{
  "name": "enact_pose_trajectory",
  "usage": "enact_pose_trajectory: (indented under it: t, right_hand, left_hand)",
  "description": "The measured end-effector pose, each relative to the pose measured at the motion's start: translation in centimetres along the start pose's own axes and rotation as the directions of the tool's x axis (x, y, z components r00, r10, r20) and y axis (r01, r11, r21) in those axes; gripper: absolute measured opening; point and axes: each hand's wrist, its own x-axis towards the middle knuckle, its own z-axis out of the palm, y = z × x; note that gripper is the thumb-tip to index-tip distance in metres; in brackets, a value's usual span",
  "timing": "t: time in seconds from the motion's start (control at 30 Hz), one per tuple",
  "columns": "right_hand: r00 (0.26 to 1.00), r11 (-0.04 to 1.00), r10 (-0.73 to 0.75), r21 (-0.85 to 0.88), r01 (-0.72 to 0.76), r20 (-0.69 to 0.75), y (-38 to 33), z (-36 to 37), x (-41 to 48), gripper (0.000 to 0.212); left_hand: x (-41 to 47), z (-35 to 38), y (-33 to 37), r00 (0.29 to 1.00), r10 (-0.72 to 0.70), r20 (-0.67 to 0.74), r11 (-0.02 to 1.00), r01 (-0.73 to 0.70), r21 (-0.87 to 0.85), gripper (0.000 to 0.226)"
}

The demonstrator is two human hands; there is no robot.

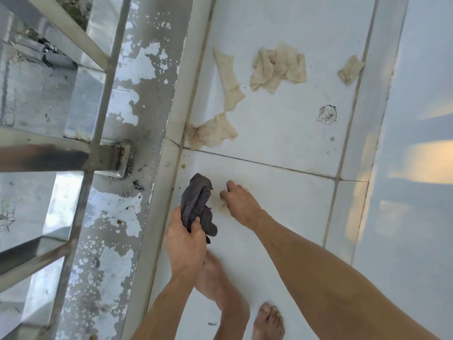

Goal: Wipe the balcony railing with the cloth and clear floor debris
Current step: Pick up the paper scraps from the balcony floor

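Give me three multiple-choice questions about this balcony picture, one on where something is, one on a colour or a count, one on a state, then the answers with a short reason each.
1. Where do the stained beige rags lie?
A. On the white floor tiles
B. Over the metal railing
C. In the right hand

2. What colour is the cloth that is being held?
A. White
B. Dark grey
C. Yellow

3. What is the left hand doing?
A. Resting flat and empty on the floor
B. Gripping a railing bar
C. Clutching the bunched cloth

Answers:
1 A: the rags lie scattered on the tiles, ahead of the hands.
2 B: the cloth is dark grey against the pale floor.
3 C: the left hand's fingers are closed around the cloth, while the right hand reaches down to the tile beside it.
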Motion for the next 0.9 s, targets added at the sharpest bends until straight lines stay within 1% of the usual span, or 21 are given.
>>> enact_pose_trajectory:
  t: [0.13, 0.27, 0.37, 0.43, 0.6, 0.63, 0.73, 0.8, 0.9]
  right_hand:
    - [0.999, 0.998, 0.025, 0.061, -0.024, -0.021, 0.0, -4.8, -0.9, 0.029]
    - [0.994, 0.995, 0.046, 0.096, -0.036, -0.103, 0.4, -10.7, 0.6, 0.026]
    - [0.985, 0.989, 0.043, 0.144, -0.018, -0.17, 1.0, -13.1, 3.6, 0.025]
    - [0.982, 0.986, 0.06, 0.163, -0.031, -0.18, 1.6, -13.6, 6.1, 0.027]
    - [0.994, 0.988, 0.056, 0.152, -0.041, -0.095, 2.3, -13.0, 12.0, 0.044]
    - [0.995, 0.99, 0.061, 0.129, -0.05, -0.085, 2.6, -12.7, 12.5, 0.041]
    - [0.996, 0.997, 0.041, 0.071, -0.035, -0.076, 3.3, -11.6, 12.5, 0.02]
    - [0.999, 0.998, 0.012, 0.065, -0.009, -0.047, 3.9, -11.7, 12.2, 0.023]
    - [0.993, 0.992, 0.05, 0.119, -0.037, -0.111, 5.4, -13.6, 12.7, 0.027]
  left_hand:
    - [-1.6, -1.0, 2.7, 0.999, -0.03, 0.013, 1.0, 0.03, -0.006, 0.03]
    - [-2.1, -1.8, 6.8, 0.999, 0.017, 0.05, 0.999, -0.016, -0.03, 0.024]
    - [-0.6, -1.6, 9.1, 0.997, 0.07, 0.044, 0.998, -0.069, -0.015, 0.025]
    - [1.2, -0.7, 9.6, 0.998, 0.059, 0.022, 0.998, -0.059, 0.012, 0.025]
    - [6.1, 1.6, 9.7, 0.999, 0.011, -0.041, 1.0, -0.011, -0.018, 0.023]
    - [6.9, 2.2, 9.8, 0.998, -0.007, -0.055, 1.0, 0.005, -0.023, 0.022]
    - [8.2, 3.5, 10.2, 0.996, -0.036, -0.085, 0.999, 0.033, -0.041, 0.021]
    - [8.2, 4.0, 11.1, 0.997, -0.036, -0.072, 0.998, 0.031, -0.057, 0.02]
    - [8.2, 4.4, 12.8, 0.998, -0.021, -0.056, 0.997, 0.016, -0.081, 0.026]
